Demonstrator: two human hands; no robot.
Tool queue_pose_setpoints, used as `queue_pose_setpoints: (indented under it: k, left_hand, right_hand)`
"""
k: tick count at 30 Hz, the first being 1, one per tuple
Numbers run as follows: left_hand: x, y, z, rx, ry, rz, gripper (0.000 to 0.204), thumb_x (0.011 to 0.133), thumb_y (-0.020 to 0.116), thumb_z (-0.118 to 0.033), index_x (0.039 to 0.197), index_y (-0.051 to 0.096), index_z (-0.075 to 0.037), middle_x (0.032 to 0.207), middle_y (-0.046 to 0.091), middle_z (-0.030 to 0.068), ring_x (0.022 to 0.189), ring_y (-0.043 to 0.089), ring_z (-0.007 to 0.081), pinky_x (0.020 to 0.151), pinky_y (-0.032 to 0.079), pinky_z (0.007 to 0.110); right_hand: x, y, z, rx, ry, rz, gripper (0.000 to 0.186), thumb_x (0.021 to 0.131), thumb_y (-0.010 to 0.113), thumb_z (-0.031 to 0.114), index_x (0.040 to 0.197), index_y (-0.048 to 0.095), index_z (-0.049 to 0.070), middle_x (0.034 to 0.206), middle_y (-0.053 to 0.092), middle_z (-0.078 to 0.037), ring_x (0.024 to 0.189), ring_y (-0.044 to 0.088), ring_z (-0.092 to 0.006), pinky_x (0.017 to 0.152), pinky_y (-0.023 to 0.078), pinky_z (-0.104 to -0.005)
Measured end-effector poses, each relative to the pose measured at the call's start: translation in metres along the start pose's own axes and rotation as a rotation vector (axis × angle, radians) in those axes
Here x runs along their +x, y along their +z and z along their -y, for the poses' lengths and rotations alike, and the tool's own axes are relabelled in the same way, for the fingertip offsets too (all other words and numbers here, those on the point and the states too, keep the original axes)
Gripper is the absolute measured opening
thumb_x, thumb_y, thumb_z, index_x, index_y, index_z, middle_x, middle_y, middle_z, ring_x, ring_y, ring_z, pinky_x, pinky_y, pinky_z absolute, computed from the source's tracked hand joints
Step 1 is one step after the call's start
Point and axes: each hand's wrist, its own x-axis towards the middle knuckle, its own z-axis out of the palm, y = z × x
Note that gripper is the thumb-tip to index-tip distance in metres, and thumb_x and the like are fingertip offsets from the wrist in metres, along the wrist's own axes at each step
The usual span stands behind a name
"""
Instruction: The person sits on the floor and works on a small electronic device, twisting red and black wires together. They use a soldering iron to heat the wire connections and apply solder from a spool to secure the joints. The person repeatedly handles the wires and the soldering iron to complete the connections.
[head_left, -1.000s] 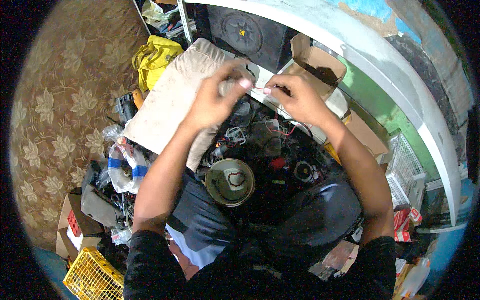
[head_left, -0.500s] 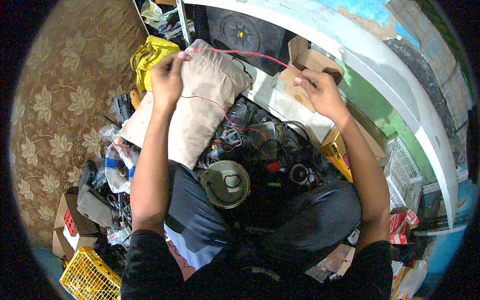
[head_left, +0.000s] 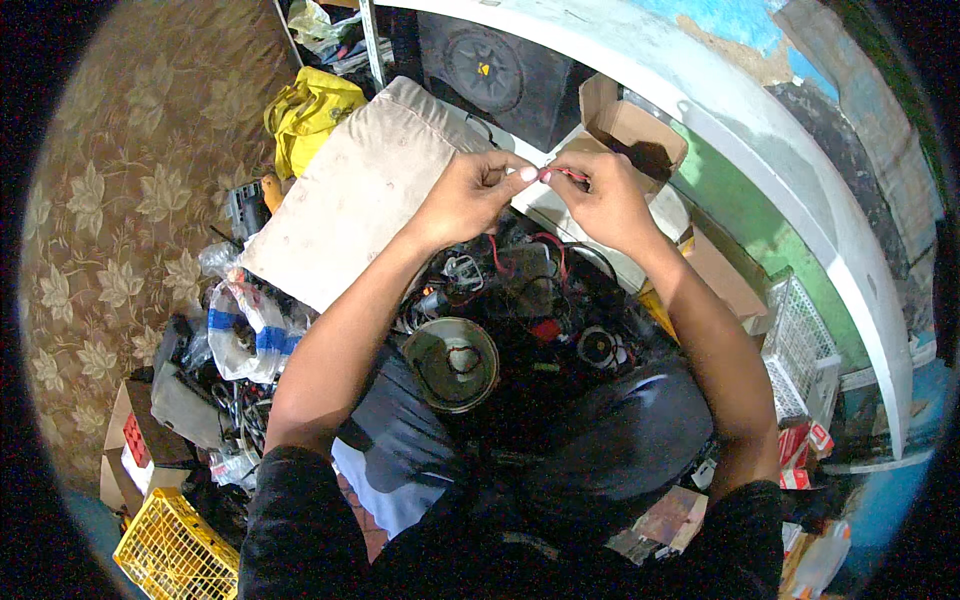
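Note:
My left hand point(head_left: 474, 197) and my right hand point(head_left: 606, 202) meet at their fingertips in front of me, above the clutter. Both are closed in a pinch on a thin red wire point(head_left: 568, 175), a short stretch of which shows by the right fingers. Lower down, red lengths hang below the hands towards the pile. The exact spot pinched is hidden by my fingers. Behind my left wrist lies a beige cushion point(head_left: 335, 195). Between my knees stands a round metal tin point(head_left: 425, 385) with a small loop of wire inside.
Dark cables and electrical parts fill the floor ahead. A yellow bag point(head_left: 312, 115), a black speaker point(head_left: 484, 70) and an opened cardboard box point(head_left: 610, 115) stand beyond. At left are a yellow basket point(head_left: 185, 550) and plastic bags; at right, a white basket point(head_left: 800, 345).
My hands were wide apart with the red wire stretched between them. The left has moved right and closer, the right slightly left, and their fingertips now meet on the wire.

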Motion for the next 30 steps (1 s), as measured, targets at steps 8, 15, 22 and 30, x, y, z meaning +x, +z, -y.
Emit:
queue_pose_setpoints:
  k: [8, 15, 22, 30]
  left_hand:
    - [0.002, -0.045, 0.004, -0.016, 0.093, -0.386, 0.031, 0.097, 0.063, -0.033, 0.083, 0.071, -0.007, 0.065, 0.054, -0.0050, 0.054, 0.038, 0.0041, 0.049, 0.030, 0.023]
    - [-0.004, -0.056, 0.003, 0.153, 0.156, -0.381, 0.019, 0.089, 0.074, -0.022, 0.090, 0.075, -0.003, 0.075, 0.065, -0.0019, 0.066, 0.051, 0.0055, 0.060, 0.041, 0.023]
    - [-0.010, -0.068, -0.005, 0.373, 0.139, -0.412, 0.016, 0.088, 0.073, -0.018, 0.093, 0.075, -0.003, 0.080, 0.070, 0.0019, 0.072, 0.057, 0.0079, 0.068, 0.046, 0.025]
    - [-0.004, -0.016, 0.017, 0.044, 0.025, -0.189, 0.028, 0.098, 0.061, -0.022, 0.116, 0.064, -0.001, 0.083, 0.067, 0.0058, 0.067, 0.056, 0.0089, 0.060, 0.045, 0.025]
  right_hand:
    - [0.002, -0.014, -0.031, 0.025, -0.019, 0.047, 0.020, 0.092, 0.065, 0.023, 0.097, 0.074, 0.005, 0.086, 0.070, -0.017, 0.081, 0.065, -0.0305, 0.077, 0.049, -0.0393]
    - [0.003, -0.027, -0.025, 0.002, -0.015, 0.055, 0.021, 0.096, 0.058, 0.018, 0.099, 0.071, 0.002, 0.085, 0.070, -0.016, 0.085, 0.068, -0.0309, 0.079, 0.050, -0.0395]
    - [0.006, -0.033, -0.024, -0.066, -0.007, 0.005, 0.023, 0.097, 0.055, 0.019, 0.097, 0.068, 0.000, 0.084, 0.069, -0.016, 0.076, 0.066, -0.0305, 0.074, 0.049, -0.0400]
    - [0.009, -0.010, -0.018, 0.444, 0.325, 0.093, 0.026, 0.102, 0.051, 0.020, 0.098, 0.068, 0.001, 0.086, 0.068, -0.008, 0.079, 0.062, -0.0167, 0.074, 0.049, -0.0307]
